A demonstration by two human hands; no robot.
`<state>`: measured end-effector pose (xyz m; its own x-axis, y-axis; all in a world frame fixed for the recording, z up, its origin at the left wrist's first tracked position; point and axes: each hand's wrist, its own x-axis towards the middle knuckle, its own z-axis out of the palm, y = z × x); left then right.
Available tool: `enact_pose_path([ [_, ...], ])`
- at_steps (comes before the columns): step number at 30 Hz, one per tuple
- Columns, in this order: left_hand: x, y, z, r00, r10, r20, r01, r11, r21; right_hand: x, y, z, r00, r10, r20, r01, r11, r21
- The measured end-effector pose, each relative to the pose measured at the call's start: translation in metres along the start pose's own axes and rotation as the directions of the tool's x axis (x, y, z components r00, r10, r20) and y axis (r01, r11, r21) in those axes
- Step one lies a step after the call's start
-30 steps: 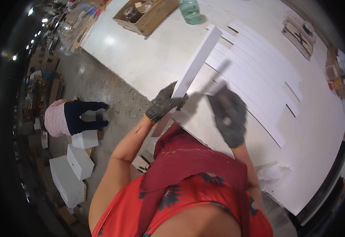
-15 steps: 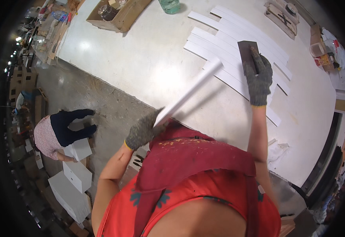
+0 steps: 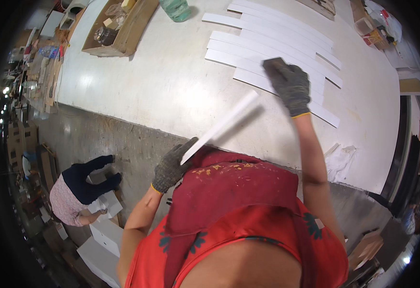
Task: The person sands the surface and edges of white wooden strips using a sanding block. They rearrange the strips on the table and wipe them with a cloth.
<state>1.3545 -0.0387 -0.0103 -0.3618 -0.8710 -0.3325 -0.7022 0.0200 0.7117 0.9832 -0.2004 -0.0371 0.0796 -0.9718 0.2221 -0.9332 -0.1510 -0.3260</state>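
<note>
In a dark grey knitted glove, my left hand (image 3: 171,167) grips the lower end of a narrow white strip (image 3: 222,124). The strip slants up to the right, its far end over the table, and casts a shadow there. My right hand (image 3: 294,91), gloved alike, is closed round a flat dark brown block (image 3: 274,68); its exact kind I cannot make out. That hand is over a staggered set of white strips (image 3: 253,47) lying side by side on the white table (image 3: 138,86). The hand and block hide part of the strips.
An open cardboard box (image 3: 123,41) with a jar and small pieces stands at the far left of the table, near a greenish container (image 3: 175,9). A crumpled white cloth (image 3: 340,162) lies near the right front edge. Another person (image 3: 78,192) bends over white panels (image 3: 105,235) on the left.
My view has shifted, so the table's contents sit higher and further left. My right hand and the dark block have turned leftward over the strips. The white strip in my left hand shows more edge-on.
</note>
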Motion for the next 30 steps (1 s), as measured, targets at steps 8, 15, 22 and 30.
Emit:
enact_pose_path([
  [8, 0.044, -0.072, -0.047, 0.902, -0.348, -0.255, 0.142, 0.799, -0.585, -0.113, 0.057, 0.002, 0.875, 0.478, 0.081, -0.224, 0.251, 0.942],
  [15, 0.109, -0.13, -0.077, 0.905, -0.3, -0.3, 0.138, 0.878, -0.459, -0.2, 0.117, -0.022, 0.597, 0.801, -0.04, -0.057, 0.092, 0.994],
  [22, 0.135, -0.182, -0.065, 0.838, -0.054, -0.543, 0.05, 0.999, -0.022, -0.232, 0.128, -0.097, 0.727, 0.683, 0.068, 0.395, -0.497, 0.773],
  [30, 0.141, -0.158, -0.062, 0.739, 0.139, -0.659, 0.154, 0.917, 0.367, -0.218, 0.108, -0.091, 0.896, 0.443, 0.014, 0.354, -0.734, 0.58],
])
